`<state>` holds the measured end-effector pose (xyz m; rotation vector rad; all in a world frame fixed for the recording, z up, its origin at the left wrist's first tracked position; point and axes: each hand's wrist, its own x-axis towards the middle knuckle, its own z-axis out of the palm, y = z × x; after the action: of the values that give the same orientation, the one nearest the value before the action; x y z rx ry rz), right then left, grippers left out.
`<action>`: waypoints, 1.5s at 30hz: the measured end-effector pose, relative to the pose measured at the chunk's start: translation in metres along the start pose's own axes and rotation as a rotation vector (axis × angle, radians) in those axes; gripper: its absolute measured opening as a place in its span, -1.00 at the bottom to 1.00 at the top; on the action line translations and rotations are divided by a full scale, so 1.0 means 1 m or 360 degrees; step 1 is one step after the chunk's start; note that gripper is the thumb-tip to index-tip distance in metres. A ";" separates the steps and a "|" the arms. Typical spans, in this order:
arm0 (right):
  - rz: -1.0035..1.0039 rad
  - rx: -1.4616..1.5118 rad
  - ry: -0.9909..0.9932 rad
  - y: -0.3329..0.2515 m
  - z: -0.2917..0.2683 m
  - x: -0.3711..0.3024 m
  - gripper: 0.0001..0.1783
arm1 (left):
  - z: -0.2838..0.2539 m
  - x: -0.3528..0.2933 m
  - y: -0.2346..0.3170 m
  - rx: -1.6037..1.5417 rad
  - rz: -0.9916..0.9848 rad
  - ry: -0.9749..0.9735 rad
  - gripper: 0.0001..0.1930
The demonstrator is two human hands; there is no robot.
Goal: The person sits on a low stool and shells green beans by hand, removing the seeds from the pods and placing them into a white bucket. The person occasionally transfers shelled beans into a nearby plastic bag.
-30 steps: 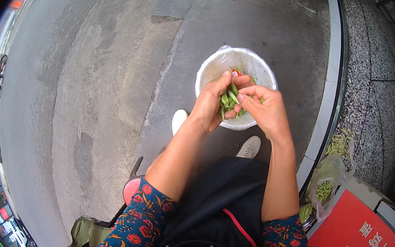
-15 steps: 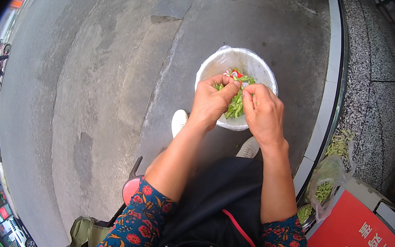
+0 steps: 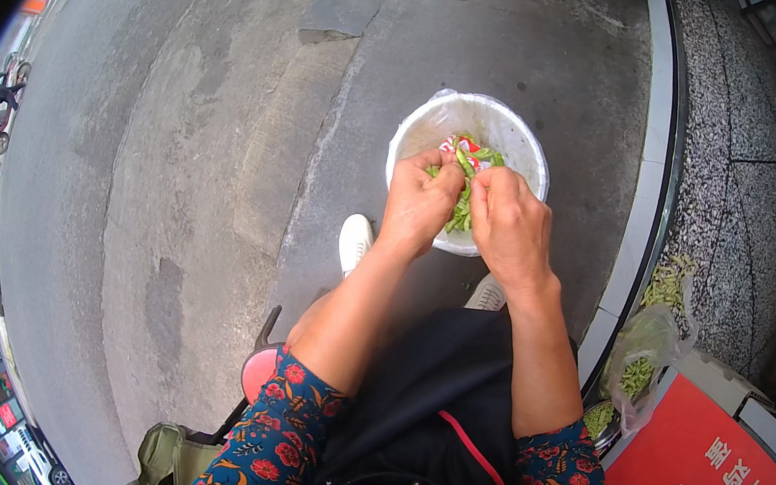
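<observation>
While both hands meet over the bucket (image 3: 512, 136), the left hand (image 3: 420, 205) and right hand (image 3: 507, 224) pinch one green pod (image 3: 464, 162) between their fingertips, fingers clamped on it. The step looks like splitting it; pulling apart seems needed next. Below the fingers, the bucket holds green pods and a red-white scrap.

I see both hands over the white bucket (image 3: 436, 115). The left hand (image 3: 421, 203) and the right hand (image 3: 507, 225) pinch one green pod (image 3: 464, 162) between their fingertips. Right of the bucket lies a plastic bag (image 3: 644, 343) with pods.
</observation>
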<state>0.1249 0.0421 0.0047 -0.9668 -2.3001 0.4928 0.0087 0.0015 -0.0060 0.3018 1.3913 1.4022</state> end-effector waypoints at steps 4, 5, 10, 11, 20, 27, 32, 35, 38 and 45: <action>0.0143 0.0169 -0.0045 0.001 0.000 0.000 -0.83 | 0.000 -0.001 0.003 0.0003 -0.0007 0.0004 -0.92; 0.0220 0.0304 -0.0069 0.003 -0.001 0.001 -0.82 | 0.000 -0.001 0.004 -0.0003 -0.0003 0.0004 -0.92; 0.0755 0.1229 -0.0296 0.012 -0.009 0.006 -0.70 | -0.004 -0.005 0.011 -0.0121 -0.0055 -0.0220 -0.91; 0.0718 0.1237 -0.0316 0.013 -0.010 0.006 -0.70 | -0.005 -0.006 0.012 -0.0160 -0.0083 -0.0313 -0.91; 0.0768 0.1710 -0.0270 0.015 0.001 0.009 -0.75 | -0.001 -0.007 0.010 -0.0206 -0.0034 -0.0396 -0.93; 0.0844 0.1856 -0.0239 0.014 0.002 0.008 -0.78 | 0.001 -0.009 0.011 -0.0233 -0.0026 -0.0319 -0.93; 0.0948 0.1838 -0.0225 0.007 0.001 0.010 -0.79 | 0.003 -0.008 0.013 -0.0296 0.0001 -0.0230 -0.92; 0.0957 0.1836 -0.0227 0.004 0.001 0.010 -0.79 | 0.001 -0.008 0.015 -0.0336 0.0001 -0.0206 -0.91; 0.0984 0.1876 -0.0231 0.004 0.001 0.009 -0.74 | 0.002 -0.009 0.016 -0.0359 0.0015 -0.0142 -0.91; 0.1096 0.2060 -0.0232 0.002 -0.001 0.010 -0.68 | 0.000 -0.009 0.021 -0.0406 0.0030 -0.0125 -0.94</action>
<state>0.1209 0.0510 0.0079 -0.9321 -1.1487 2.0110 0.0021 0.0004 0.0156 0.2012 1.1334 1.5477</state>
